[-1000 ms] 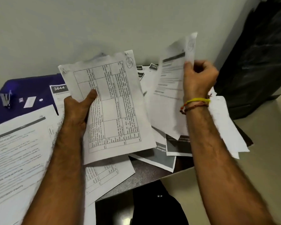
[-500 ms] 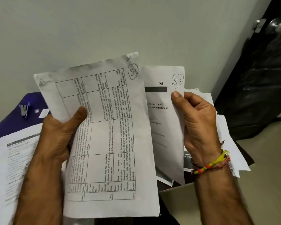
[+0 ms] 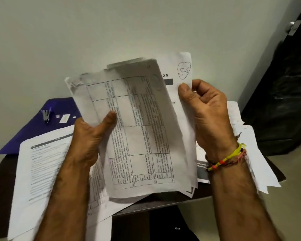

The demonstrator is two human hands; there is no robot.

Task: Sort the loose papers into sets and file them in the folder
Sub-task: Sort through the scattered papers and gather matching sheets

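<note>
My left hand (image 3: pixel 92 136) grips a sheet printed with a table (image 3: pixel 139 136), thumb on its front, held up in front of me. Behind it sits a sheet marked "S-5" (image 3: pixel 184 70), and my right hand (image 3: pixel 210 115) pinches that sheet's right edge with the thumb on its front. The two sheets overlap, the table sheet in front. A purple folder (image 3: pixel 42 126) lies flat at the back left of the dark table. Loose papers (image 3: pixel 42 167) cover the table under my arms, and more of them (image 3: pixel 257 159) lie to the right.
A small stapler (image 3: pixel 46 115) and a white slip (image 3: pixel 64 118) rest on the folder. A grey wall stands just behind the table. A dark door (image 3: pixel 288 84) with a knob is at the right. The table's near edge (image 3: pixel 146 207) runs below the held sheets.
Both hands came together: the table sheet shifted right and now covers most of the S-5 sheet. The table sheet is blurred from moving.
</note>
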